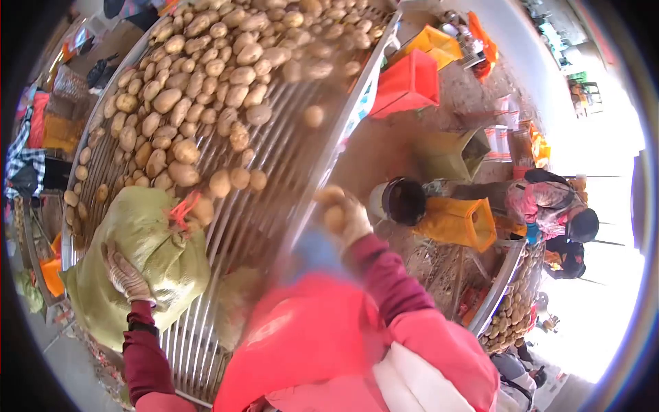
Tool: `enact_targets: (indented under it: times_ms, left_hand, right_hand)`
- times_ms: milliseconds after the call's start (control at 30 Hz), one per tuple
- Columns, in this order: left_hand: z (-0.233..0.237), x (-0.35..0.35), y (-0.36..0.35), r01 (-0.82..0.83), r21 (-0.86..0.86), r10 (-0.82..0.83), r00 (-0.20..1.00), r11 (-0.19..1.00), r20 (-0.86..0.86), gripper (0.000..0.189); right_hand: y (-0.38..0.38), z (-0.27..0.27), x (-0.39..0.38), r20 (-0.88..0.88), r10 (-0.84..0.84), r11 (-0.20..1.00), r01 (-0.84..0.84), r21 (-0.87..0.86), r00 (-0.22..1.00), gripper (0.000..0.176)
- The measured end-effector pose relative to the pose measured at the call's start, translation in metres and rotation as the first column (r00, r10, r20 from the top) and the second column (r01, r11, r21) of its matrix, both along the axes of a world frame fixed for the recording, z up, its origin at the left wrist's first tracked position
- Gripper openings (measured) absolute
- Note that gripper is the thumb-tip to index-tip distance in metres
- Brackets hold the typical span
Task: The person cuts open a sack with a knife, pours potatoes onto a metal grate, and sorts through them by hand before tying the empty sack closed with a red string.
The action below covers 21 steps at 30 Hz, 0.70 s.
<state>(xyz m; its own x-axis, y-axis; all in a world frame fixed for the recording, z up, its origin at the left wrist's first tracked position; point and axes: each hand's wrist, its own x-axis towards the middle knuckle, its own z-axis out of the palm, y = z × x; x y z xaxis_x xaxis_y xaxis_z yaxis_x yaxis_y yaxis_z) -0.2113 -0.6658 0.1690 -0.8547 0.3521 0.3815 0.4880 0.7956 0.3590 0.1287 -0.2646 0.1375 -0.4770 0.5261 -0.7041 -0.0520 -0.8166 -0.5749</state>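
Observation:
My left hand (125,275), in a pale glove, lies flat with its fingers stretched along the side of a full green woven sack (161,230). A red tie (182,210) gathers the sack's mouth, and a potato (202,210) shows beside it. Over the right edge of the slatted metal table, my right hand (353,218) is closed around a potato (334,218); both are blurred. More than one potato may be in its grip. A blurred single potato (314,116) is above the slats, farther up the table.
A large heap of potatoes (206,82) covers the far part of the slatted table (264,161). Along its right side stand a red crate (408,82), an olive container (456,154), a dark bucket (401,201) and an orange container (460,223). A person (549,206) works beyond them.

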Motion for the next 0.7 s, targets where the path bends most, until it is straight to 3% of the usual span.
enact_targets:
  times_ms: [33, 100, 167, 200, 267, 333, 367, 433, 467, 500, 533, 567, 600, 667, 700]
  left_hand:
    - [-0.004, -0.002, -0.003, -0.018, 0.017, 0.018, 1.000, 1.000, 0.011, 0.045]
    - [-0.005, -0.002, -0.007, -0.030, 0.017, 0.030, 1.000, 0.999, 0.009, 0.043]
    - [-0.006, -0.002, -0.006, -0.023, -0.015, 0.023, 1.000, 1.000, -0.021, 0.041]
    - [-0.006, -0.003, -0.008, -0.007, -0.031, 0.006, 0.999, 0.999, -0.044, 0.040]
    - [-0.006, -0.001, -0.008, 0.007, -0.042, -0.009, 0.998, 0.999, -0.062, 0.039]
    - [-0.005, -0.001, -0.007, 0.002, -0.027, -0.003, 0.999, 1.000, -0.049, 0.038]
    - [-0.005, -0.002, -0.009, -0.007, -0.062, 0.005, 0.999, 0.998, -0.041, 0.042]
    - [-0.003, -0.001, -0.003, -0.026, -0.034, 0.025, 0.999, 0.999, -0.020, 0.039]
    - [-0.001, 0.001, -0.002, -0.037, -0.025, 0.036, 0.999, 0.999, -0.008, 0.038]
    - [0.001, 0.001, -0.001, -0.035, -0.031, 0.035, 0.999, 0.999, -0.009, 0.038]
    - [0.001, 0.002, 0.000, -0.037, -0.036, 0.036, 0.999, 0.999, -0.011, 0.038]
    - [0.002, 0.003, -0.001, -0.042, -0.044, 0.041, 0.999, 0.998, -0.012, 0.038]
    - [0.001, 0.004, 0.000, -0.050, -0.043, 0.050, 0.999, 0.998, -0.018, 0.038]
    - [0.001, 0.005, 0.003, -0.077, -0.044, 0.076, 0.997, 0.996, -0.023, 0.039]
    - [0.007, 0.009, 0.007, -0.088, -0.095, 0.085, 0.996, 0.992, -0.039, 0.040]
  right_hand:
    - [-0.007, -0.015, 0.024, 0.111, 0.070, 0.975, -0.091, 0.203, 0.991, 0.025]
    - [-0.025, -0.041, 0.069, 0.294, 0.101, 0.882, -0.222, 0.416, 0.951, 0.024]
    - [-0.048, -0.069, 0.098, 0.480, 0.027, 0.630, -0.388, 0.673, 0.877, 0.022]
    - [-0.054, -0.083, 0.106, 0.574, -0.080, 0.330, -0.521, 0.787, 0.815, 0.022]
    - [-0.053, -0.069, 0.105, 0.503, -0.051, 0.672, -0.342, 0.656, 0.863, 0.021]
    - [-0.039, -0.064, 0.098, 0.421, -0.105, 0.861, -0.129, 0.491, 0.901, 0.021]
    - [-0.022, -0.064, 0.095, 0.385, -0.166, 0.901, -0.020, 0.434, 0.908, 0.021]
    - [0.027, -0.066, 0.096, 0.245, -0.291, 0.835, 0.121, 0.537, 0.925, 0.023]
    - [0.067, -0.072, 0.100, 0.122, -0.332, 0.714, 0.165, 0.681, 0.935, 0.023]
    - [0.122, -0.082, 0.099, 0.078, -0.403, 0.775, 0.295, 0.559, 0.912, 0.027]
    - [0.170, -0.046, 0.102, 0.030, -0.305, 0.797, 0.239, 0.555, 0.952, 0.031]
    - [0.245, -0.083, 0.117, -0.084, -0.449, 0.774, 0.434, 0.462, 0.890, 0.036]
    - [0.257, 0.017, 0.086, 0.102, -0.583, 0.790, 0.534, 0.301, 0.806, 0.042]
    - [0.347, 0.006, 0.092, -0.023, -0.642, 0.741, 0.628, 0.236, 0.766, 0.042]
    - [0.359, 0.019, 0.082, 0.105, -0.589, 0.789, 0.543, 0.287, 0.801, 0.035]
